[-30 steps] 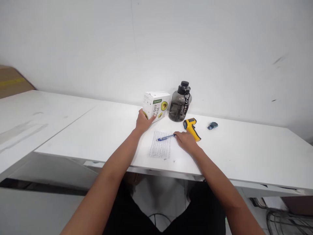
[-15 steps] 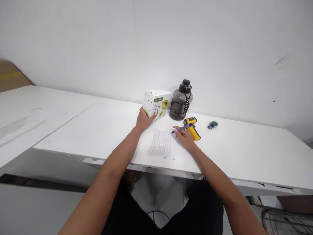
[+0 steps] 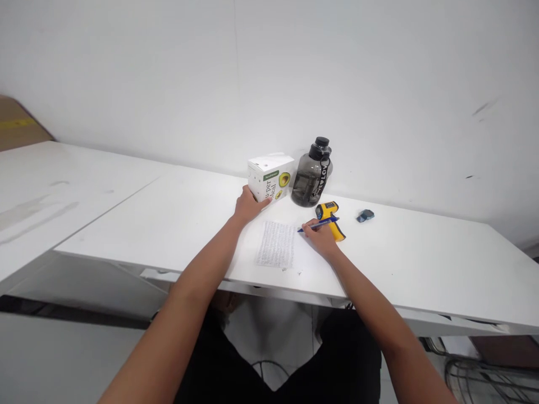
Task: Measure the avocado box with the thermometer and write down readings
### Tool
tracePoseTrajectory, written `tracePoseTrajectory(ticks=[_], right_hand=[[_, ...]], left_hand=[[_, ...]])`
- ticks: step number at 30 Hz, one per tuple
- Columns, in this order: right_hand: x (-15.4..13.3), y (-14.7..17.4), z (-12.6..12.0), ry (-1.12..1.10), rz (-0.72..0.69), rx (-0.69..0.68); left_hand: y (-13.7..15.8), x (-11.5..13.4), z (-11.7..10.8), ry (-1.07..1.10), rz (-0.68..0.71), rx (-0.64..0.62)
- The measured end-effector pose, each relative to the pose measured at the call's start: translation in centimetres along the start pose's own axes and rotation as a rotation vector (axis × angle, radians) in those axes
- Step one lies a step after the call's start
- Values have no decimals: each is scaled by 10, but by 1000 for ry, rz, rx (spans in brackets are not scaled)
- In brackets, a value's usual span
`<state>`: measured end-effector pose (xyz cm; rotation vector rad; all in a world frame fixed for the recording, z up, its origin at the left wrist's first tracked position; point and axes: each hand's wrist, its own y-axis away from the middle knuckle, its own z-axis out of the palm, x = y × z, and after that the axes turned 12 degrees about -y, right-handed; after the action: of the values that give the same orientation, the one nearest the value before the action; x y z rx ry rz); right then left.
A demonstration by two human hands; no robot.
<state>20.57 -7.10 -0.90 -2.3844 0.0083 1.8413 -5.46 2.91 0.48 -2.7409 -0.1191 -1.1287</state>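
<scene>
My left hand (image 3: 248,205) grips the lower part of a white box (image 3: 269,178) with avocado pictures, which stands on the white table. Between the closed fingers of my right hand (image 3: 318,234) is a blue pen (image 3: 323,223), its tip pointing left. Just left of that tip lies a sheet of paper (image 3: 277,244) covered in small handwriting. Directly behind my right hand is a yellow and black infrared thermometer (image 3: 327,210), its handle partly covered by the pen and hand.
A large dark see-through water bottle (image 3: 309,179) stands against the wall, right of the box. Farther right on the table (image 3: 429,264) lies a small dark blue object (image 3: 365,215) I cannot identify. A cardboard piece (image 3: 21,124) stands at the far left.
My right fingers have drawn in around the pen, and the pen lies a little lower and farther right. My left hand stays on the box, which has hardly moved.
</scene>
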Motion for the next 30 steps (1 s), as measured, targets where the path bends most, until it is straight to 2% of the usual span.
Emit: tracePoseTrajectory(ticks=[23,30], right_hand=[[-2,0,-2,37,5,-44],[-5,1,0,8,16,7]], left_hand=[[-3,-4,2,22,12,6],[-2,-4,3,55,12,28]])
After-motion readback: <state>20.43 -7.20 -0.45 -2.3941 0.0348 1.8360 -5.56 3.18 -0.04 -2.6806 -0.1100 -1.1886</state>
